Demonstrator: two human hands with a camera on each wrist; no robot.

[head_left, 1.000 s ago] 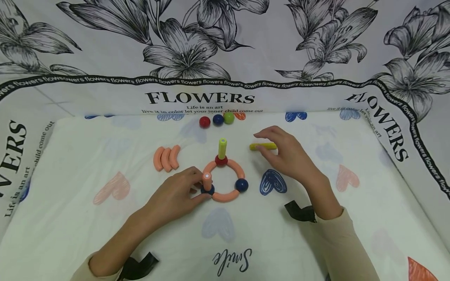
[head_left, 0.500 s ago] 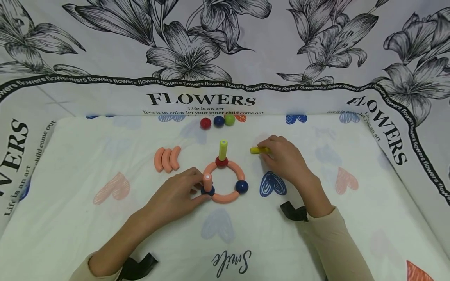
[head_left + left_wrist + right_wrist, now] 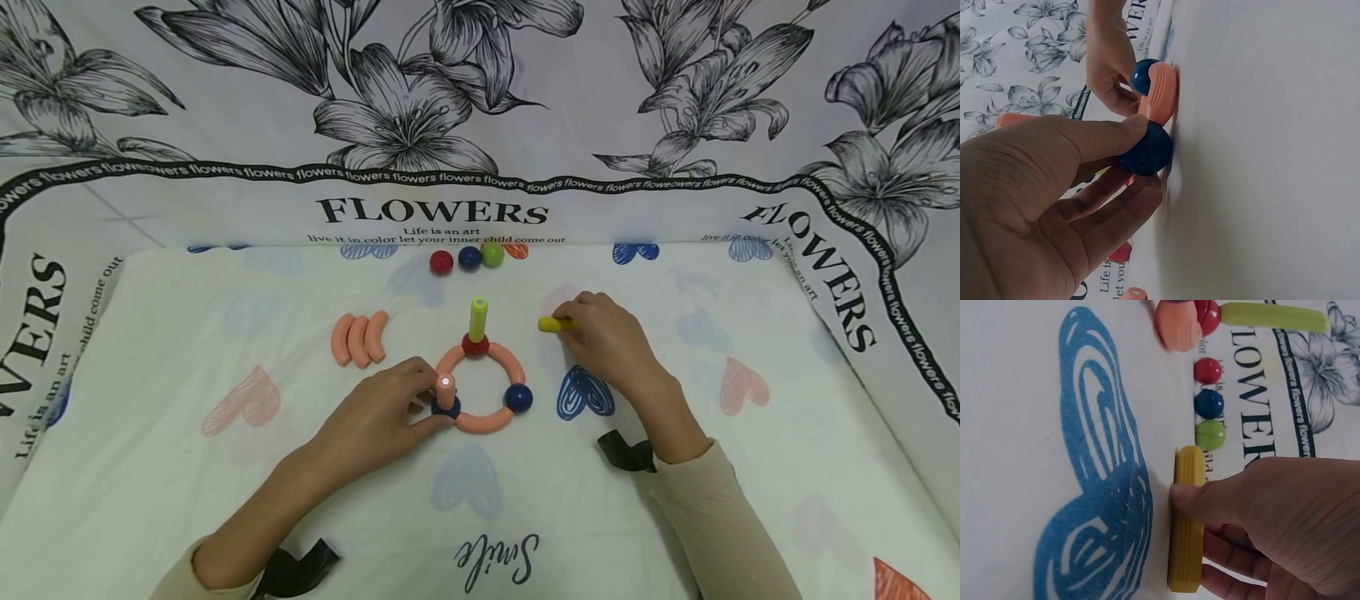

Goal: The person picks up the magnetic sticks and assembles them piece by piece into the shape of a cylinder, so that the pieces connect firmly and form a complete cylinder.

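Observation:
On the cloth, curved orange pieces (image 3: 483, 422) and balls form a ring. My left hand (image 3: 375, 408) pinches the ring's left dark blue ball (image 3: 1150, 150) between thumb and fingers; an orange stick (image 3: 446, 392) stands upright on that ball. At the ring's far side a red ball (image 3: 476, 345) carries an upright yellow-green stick (image 3: 478, 319). A second dark blue ball (image 3: 518, 397) sits at the ring's right. My right hand (image 3: 611, 340) pinches a ridged yellow stick (image 3: 1186, 556), which lies lengthwise close over the cloth, right of the ring.
Several loose curved orange pieces (image 3: 358, 339) lie side by side left of the ring. Behind it, a red ball (image 3: 441, 263), a blue ball (image 3: 470, 258) and a green ball (image 3: 492, 254) stand in a row near the cloth's raised back.
My right hand has come down and inward from above the yellow stick and taken hold of it. The left hand keeps its grip at the ring.

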